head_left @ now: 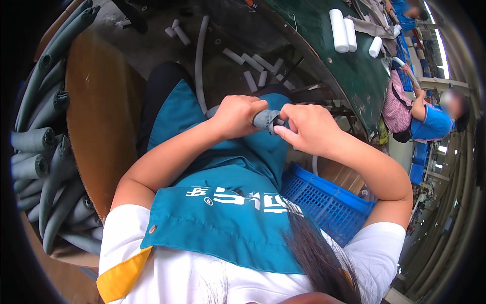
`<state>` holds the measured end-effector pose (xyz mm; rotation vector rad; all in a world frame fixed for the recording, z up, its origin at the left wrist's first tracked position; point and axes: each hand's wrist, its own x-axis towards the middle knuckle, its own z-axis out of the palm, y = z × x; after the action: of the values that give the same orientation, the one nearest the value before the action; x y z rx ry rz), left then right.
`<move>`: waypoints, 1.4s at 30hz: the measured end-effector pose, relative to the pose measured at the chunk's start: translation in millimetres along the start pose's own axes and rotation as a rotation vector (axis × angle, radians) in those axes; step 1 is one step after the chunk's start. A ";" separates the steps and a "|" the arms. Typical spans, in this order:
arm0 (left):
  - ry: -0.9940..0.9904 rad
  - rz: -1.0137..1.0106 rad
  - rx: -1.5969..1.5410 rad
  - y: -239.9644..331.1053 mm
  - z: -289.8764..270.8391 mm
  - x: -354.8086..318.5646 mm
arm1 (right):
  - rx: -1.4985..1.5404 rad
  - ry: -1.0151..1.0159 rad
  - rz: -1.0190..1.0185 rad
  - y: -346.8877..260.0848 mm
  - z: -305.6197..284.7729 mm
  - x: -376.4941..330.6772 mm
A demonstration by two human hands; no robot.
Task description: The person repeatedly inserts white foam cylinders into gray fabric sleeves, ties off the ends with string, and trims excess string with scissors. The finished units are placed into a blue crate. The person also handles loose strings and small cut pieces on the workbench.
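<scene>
Workshop floor (142,50): dark, with short white foam pieces (251,63) strewn beyond the person's knees and a long pale tube (200,63) curving among them.
Green table (359,93): reaches across the upper right; white rolls (338,31) stand or lie near its far end, beside crumpled grey cloth (372,26).
Left side: a brown cardboard sheet or box wall (96,116) rises next to a crowded pile of grey-green tubes (38,139), several with open ends facing the person.
Grey sleeve (264,120): sits between the two hands, above the lap, its gathered open end turned toward the right.
Left hand (237,115): fingers curled firmly around the sleeve, just behind that end.
Right hand (311,129): thumb and forefinger pinch the rim of the opening; how the remaining fingers lie is partly hidden.
Lap: a teal apron (228,228) with white printing covers the seated person's front, over a white shirt (197,278).
Blue basket (329,200): rests below the right forearm, partly covered by the apron.
Co-worker (430,121): in a blue top at far right, arm raised beside the table; another person (402,15) shows in the top right corner.
</scene>
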<state>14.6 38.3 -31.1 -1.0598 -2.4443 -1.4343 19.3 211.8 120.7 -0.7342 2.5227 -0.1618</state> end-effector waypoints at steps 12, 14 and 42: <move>-0.097 0.039 -0.114 18.7 6.7 5.4 | 0.649 -0.302 0.166 12.9 21.7 2.9; -0.024 0.100 -0.244 26.5 12.5 3.9 | 0.845 -0.392 0.302 9.8 24.4 -0.4; 0.826 0.017 -1.410 9.8 -172.2 42.4 | 0.335 0.864 -0.470 -36.6 12.4 103.6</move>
<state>-52.1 -75.5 88.0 -0.3143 -0.6722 -2.8038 -32.7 126.1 73.8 -1.3003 2.8881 -1.2669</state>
